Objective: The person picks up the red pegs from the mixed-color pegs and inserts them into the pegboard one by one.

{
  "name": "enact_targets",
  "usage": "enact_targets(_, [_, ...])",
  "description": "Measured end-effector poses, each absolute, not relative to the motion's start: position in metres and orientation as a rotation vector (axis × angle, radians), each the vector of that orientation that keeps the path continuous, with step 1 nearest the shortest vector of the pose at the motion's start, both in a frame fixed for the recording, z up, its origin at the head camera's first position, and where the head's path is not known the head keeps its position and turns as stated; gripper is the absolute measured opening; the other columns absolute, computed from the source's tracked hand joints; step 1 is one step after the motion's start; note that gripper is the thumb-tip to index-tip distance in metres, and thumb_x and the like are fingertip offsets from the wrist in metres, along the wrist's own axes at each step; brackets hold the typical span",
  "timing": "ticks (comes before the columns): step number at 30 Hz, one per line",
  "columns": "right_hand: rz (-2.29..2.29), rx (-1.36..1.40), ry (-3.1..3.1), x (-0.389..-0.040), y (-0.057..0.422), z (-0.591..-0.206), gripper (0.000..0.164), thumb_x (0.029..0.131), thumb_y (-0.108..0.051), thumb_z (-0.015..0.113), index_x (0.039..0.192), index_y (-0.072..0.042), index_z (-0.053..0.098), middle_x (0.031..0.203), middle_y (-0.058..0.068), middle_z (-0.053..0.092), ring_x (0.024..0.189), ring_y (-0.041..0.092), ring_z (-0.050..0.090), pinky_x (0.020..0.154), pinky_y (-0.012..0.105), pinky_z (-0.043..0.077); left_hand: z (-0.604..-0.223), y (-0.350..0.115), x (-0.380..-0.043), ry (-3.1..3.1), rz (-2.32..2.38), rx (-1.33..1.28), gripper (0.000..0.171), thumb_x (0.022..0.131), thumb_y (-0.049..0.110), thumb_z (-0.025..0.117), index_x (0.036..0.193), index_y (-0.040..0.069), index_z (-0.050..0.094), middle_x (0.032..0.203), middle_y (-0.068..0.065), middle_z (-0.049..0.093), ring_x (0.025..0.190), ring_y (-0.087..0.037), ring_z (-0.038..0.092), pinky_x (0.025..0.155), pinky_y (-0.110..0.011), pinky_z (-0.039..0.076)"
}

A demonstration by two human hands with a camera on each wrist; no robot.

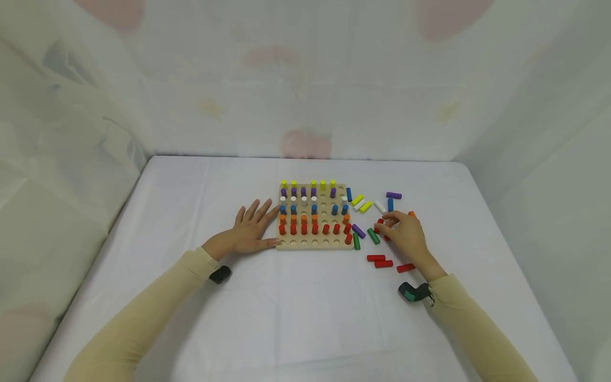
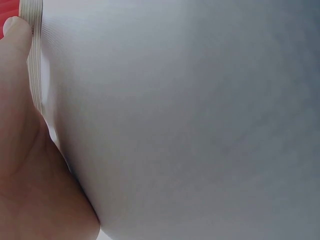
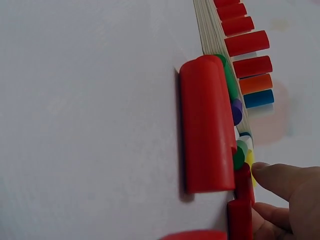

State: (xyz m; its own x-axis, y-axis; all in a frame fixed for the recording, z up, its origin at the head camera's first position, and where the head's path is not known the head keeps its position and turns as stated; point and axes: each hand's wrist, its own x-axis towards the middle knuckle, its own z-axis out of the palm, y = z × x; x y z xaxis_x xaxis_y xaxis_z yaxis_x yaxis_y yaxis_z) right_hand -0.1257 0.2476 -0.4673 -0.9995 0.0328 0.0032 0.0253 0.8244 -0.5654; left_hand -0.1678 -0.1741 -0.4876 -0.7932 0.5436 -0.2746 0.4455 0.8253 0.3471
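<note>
A wooden pegboard (image 1: pixel 312 246) lies on the table, with rows of coloured pegs standing in it. My left hand (image 1: pixel 248 231) is spread flat beside its left edge, thumb at the near corner and fingertips along the side. In the left wrist view, the thumb (image 2: pixel 17 37) rests against the board's edge (image 2: pixel 34 65). To the right of the board, my right hand (image 1: pixel 406 233) pinches a red peg (image 1: pixel 379 225) between thumb and fingers, low among the loose pegs. Another red peg (image 1: pixel 387 238) is partly hidden under that hand.
Loose red pegs (image 1: pixel 376 258) lie nearest me, one large in the right wrist view (image 3: pixel 207 125). Green pegs (image 1: pixel 373 236) and a purple peg (image 1: pixel 358 231) lie close to the board. Yellow pegs (image 1: pixel 365 207), a white peg (image 1: pixel 379 207) and a blue peg (image 1: pixel 390 205) lie farther back.
</note>
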Motion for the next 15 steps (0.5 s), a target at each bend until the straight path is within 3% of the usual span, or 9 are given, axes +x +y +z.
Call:
enact_targets(10, [0.895,-0.125,-2.986,-0.1262,0.2436,-0.4676,0.039,0.088,-0.038,0.075,0.105,-0.004,0.070,0.080,0.009,0.067,0.073,0.021,0.055,0.061,0.025,0.042,-0.4928,-0.1753,-0.1695,2.639,0.415,0.754,0.098,0.089,0.080,0.037,0.160,0.029,-0.006,0.168,-0.010,-0.014,0.153,-0.043,-0.018,0.116,-0.070,-0.010])
enact_targets(15, [0.897,-0.115,-2.992,-0.1265,0.2432,-0.4668,0.038,0.088,-0.038,0.075,0.105,-0.004,0.070,0.078,0.009,0.067,0.072,0.021,0.055,0.061,0.025,0.042,-0.4904,-0.1746,-0.1697,2.637,0.384,0.737,0.097,0.091,0.075,0.042,0.160,0.028,-0.006,0.168,-0.010,-0.014,0.153,-0.043,-0.018,0.117,-0.070,-0.008])
